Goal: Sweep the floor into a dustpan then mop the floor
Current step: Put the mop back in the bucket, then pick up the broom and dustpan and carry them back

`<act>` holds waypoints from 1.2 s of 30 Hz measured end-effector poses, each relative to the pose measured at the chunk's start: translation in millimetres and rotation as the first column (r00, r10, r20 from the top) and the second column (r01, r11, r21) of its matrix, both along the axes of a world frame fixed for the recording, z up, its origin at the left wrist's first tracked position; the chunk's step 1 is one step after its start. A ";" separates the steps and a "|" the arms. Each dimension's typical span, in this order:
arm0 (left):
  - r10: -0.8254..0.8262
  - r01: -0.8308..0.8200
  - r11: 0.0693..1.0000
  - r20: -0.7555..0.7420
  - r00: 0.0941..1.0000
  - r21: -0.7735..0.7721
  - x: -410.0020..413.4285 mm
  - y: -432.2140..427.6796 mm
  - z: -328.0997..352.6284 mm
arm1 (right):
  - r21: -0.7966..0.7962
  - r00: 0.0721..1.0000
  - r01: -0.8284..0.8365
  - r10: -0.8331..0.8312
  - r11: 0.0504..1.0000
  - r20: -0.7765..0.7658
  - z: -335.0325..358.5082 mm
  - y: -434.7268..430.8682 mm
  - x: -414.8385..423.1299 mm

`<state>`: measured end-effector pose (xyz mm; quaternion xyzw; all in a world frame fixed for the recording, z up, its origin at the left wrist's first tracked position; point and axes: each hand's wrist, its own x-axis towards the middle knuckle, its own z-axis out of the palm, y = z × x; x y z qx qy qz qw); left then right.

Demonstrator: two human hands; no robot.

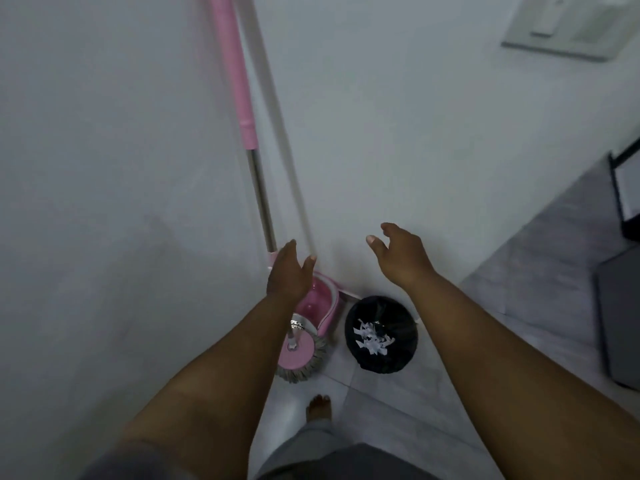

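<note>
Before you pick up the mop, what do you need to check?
1. Left hand free: ok, open, holding nothing.
2. Right hand free: ok, open too.
3. Mop handle free to grab: ok, leaning on the wall.
4. Paper scraps binned: ok, they lie in the black bin.
5. Water in the pink bucket: cannot tell, the left hand hides part.
6. Bare foot clear of the mop head: ok, apart.

The mop [300, 355] stands left of the bin [381, 336] (both against the wall [104, 133]).
</note>
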<state>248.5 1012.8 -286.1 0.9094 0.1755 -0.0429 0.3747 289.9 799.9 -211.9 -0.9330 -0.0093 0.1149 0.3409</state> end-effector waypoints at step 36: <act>-0.975 0.874 -0.194 0.014 -0.224 0.446 -114.2 -639.2 170.8 | -0.364 0.249 0.924 -0.901 0.112 0.355 102.4 -479.6 -421.9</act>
